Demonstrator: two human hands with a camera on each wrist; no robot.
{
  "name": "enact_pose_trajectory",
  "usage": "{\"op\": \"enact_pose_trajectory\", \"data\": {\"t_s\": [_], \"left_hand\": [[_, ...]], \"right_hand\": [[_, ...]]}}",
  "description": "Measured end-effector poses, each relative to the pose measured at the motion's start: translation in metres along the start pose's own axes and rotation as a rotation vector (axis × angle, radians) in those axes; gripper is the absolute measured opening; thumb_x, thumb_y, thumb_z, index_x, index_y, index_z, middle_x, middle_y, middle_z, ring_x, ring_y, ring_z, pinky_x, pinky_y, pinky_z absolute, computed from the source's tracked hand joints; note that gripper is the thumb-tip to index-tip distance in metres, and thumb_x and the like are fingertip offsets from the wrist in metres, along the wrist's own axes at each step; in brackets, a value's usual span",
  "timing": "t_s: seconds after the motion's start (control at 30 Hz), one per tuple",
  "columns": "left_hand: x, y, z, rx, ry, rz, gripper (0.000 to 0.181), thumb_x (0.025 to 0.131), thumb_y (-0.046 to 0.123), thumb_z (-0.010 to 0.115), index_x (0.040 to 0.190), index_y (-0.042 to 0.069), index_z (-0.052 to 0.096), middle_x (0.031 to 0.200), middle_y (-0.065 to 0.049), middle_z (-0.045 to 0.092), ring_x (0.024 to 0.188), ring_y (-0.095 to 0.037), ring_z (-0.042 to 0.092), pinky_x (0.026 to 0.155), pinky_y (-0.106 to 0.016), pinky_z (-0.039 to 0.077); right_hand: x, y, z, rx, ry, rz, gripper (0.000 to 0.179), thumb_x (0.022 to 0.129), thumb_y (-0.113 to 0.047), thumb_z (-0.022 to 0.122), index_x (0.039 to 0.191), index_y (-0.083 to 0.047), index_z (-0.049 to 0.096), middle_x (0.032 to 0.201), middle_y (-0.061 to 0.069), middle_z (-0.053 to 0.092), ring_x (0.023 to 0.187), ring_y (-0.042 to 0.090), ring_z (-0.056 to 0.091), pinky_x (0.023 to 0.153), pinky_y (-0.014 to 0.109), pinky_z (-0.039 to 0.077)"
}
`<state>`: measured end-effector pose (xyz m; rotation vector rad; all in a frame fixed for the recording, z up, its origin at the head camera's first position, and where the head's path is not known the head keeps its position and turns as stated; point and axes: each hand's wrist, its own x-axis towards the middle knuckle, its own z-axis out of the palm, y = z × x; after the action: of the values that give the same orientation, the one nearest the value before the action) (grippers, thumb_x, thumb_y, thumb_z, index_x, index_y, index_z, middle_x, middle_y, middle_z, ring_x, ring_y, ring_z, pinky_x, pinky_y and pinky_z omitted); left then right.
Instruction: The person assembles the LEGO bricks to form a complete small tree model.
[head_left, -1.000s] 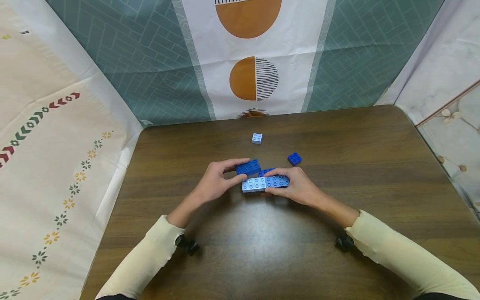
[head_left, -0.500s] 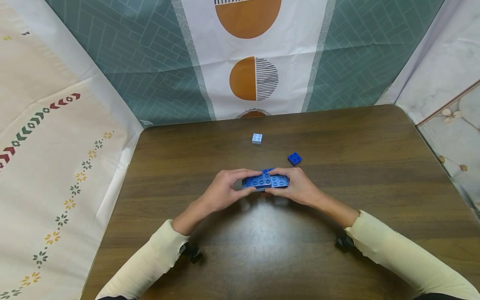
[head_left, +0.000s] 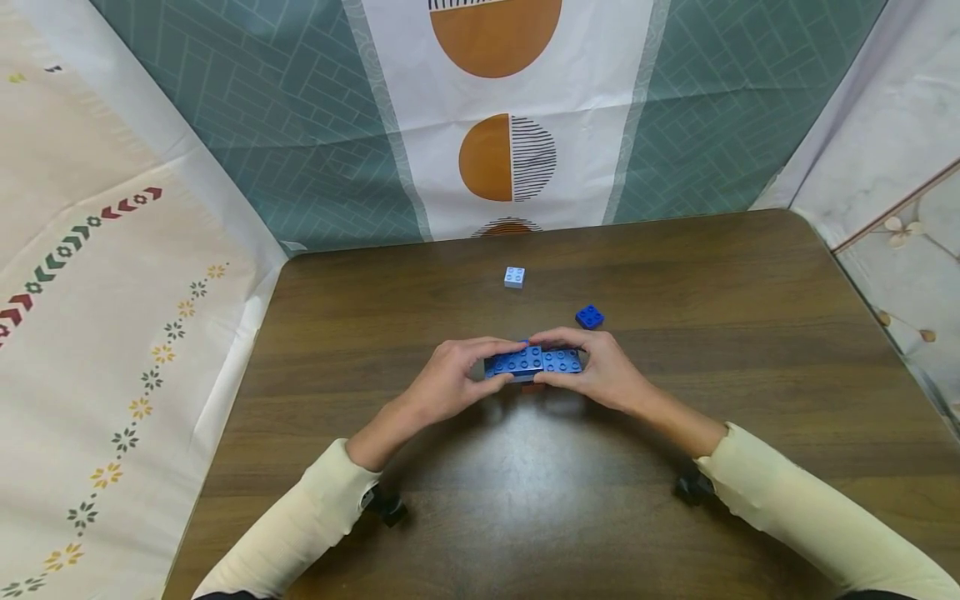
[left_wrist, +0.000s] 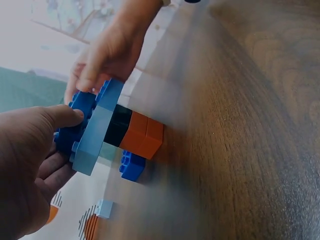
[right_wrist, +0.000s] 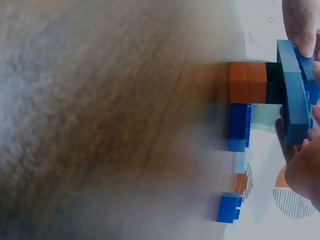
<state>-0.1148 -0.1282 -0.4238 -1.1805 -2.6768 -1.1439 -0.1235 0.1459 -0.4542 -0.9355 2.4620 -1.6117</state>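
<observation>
A small tower of toy building bricks stands on the table. Two orange bricks [left_wrist: 142, 135] form its base, with a dark green or black brick [right_wrist: 275, 82] above them. Across the top lie a light blue brick [left_wrist: 92, 140] and a medium blue brick [head_left: 562, 361], end to end. My left hand [head_left: 442, 379] pinches a darker blue brick [head_left: 517, 361] that sits over these two, covering most of the light one. My right hand [head_left: 611, 371] grips the medium blue brick's right end between thumb and fingers, its fingertips close to the left hand's.
A small dark blue brick [head_left: 589, 317] lies behind the right hand. Farther back is a small light blue brick [head_left: 513, 277]. Another blue brick [right_wrist: 237, 127] rests just behind the tower. The brown table [head_left: 517, 492] reaches to the hanging cloths.
My left hand has brought the darker blue brick right and down onto the top row. Lately my right hand has shifted slightly, its fingers moving toward the left hand.
</observation>
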Motion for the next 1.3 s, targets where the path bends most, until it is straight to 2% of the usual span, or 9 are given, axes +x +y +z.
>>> {"op": "enact_pose_trajectory", "data": {"t_s": [0.1,0.2,0.33,0.57,0.77,0.9,1.03,1.3], "left_hand": [[0.000,0.000,0.000,0.001,0.008,0.014,0.042,0.098,0.013,0.079,0.139,0.012,0.071,0.131,-0.007,0.074,0.115,-0.017,0.072,0.094,-0.039,0.060],[0.000,0.000,0.000,0.000,0.014,0.022,0.041,0.098,0.011,0.079,0.138,0.011,0.071,0.130,-0.008,0.074,0.112,-0.017,0.072,0.092,-0.040,0.061],[0.000,0.000,0.001,0.000,0.015,0.021,0.041,0.097,0.011,0.079,0.138,0.011,0.071,0.130,-0.007,0.074,0.110,-0.016,0.072,0.091,-0.039,0.061],[-0.001,-0.001,0.004,0.000,0.017,0.006,0.041,0.098,0.012,0.079,0.138,0.012,0.071,0.129,-0.006,0.074,0.107,-0.012,0.071,0.090,-0.036,0.061],[-0.002,-0.001,0.005,-0.016,0.018,-0.007,0.041,0.099,0.013,0.078,0.139,0.011,0.070,0.130,-0.007,0.073,0.101,-0.012,0.070,0.087,-0.040,0.061],[-0.002,-0.001,0.006,-0.009,0.018,-0.008,0.041,0.100,0.014,0.077,0.140,0.010,0.069,0.130,-0.007,0.073,0.094,-0.011,0.069,0.083,-0.039,0.062],[-0.002,-0.001,0.007,0.013,0.021,-0.004,0.041,0.100,0.015,0.077,0.140,0.011,0.068,0.130,-0.006,0.073,0.098,-0.010,0.070,0.085,-0.033,0.061],[-0.003,-0.001,0.009,0.031,0.038,-0.001,0.041,0.100,0.016,0.077,0.140,0.012,0.068,0.130,-0.005,0.073,0.107,-0.013,0.071,0.090,-0.035,0.060]], "right_hand": [[0.000,-0.002,-0.002,0.030,0.012,-0.048,0.042,0.091,-0.011,0.086,0.132,-0.013,0.076,0.126,0.001,0.076,0.117,0.020,0.071,0.098,0.041,0.058],[0.000,-0.004,-0.003,0.021,0.010,-0.059,0.037,0.093,-0.009,0.083,0.130,-0.012,0.078,0.124,0.001,0.077,0.116,0.019,0.073,0.095,0.036,0.059],[0.000,-0.007,-0.005,-0.005,0.004,-0.043,0.035,0.093,-0.010,0.084,0.128,-0.011,0.079,0.121,0.003,0.078,0.111,0.019,0.074,0.090,0.032,0.061],[0.002,-0.009,-0.007,-0.038,-0.009,-0.009,0.034,0.092,-0.016,0.086,0.125,-0.011,0.080,0.116,0.005,0.079,0.104,0.017,0.075,0.086,0.036,0.061],[0.003,-0.011,-0.008,-0.072,-0.020,0.008,0.034,0.092,-0.018,0.087,0.124,-0.010,0.080,0.114,0.005,0.080,0.087,0.015,0.070,0.070,0.035,0.055],[0.003,-0.011,-0.009,-0.074,-0.027,0.012,0.033,0.093,-0.019,0.086,0.125,-0.010,0.080,0.115,0.005,0.079,0.095,0.014,0.074,0.077,0.040,0.060],[0.003,-0.011,-0.008,-0.063,-0.032,0.005,0.033,0.094,-0.018,0.085,0.125,-0.009,0.079,0.117,0.005,0.079,0.106,0.018,0.075,0.088,0.047,0.061],[0.002,-0.009,-0.005,-0.078,-0.052,-0.046,0.041,0.092,-0.015,0.086,0.131,-0.010,0.074,0.124,0.005,0.077,0.112,0.020,0.073,0.093,0.044,0.060]]}}
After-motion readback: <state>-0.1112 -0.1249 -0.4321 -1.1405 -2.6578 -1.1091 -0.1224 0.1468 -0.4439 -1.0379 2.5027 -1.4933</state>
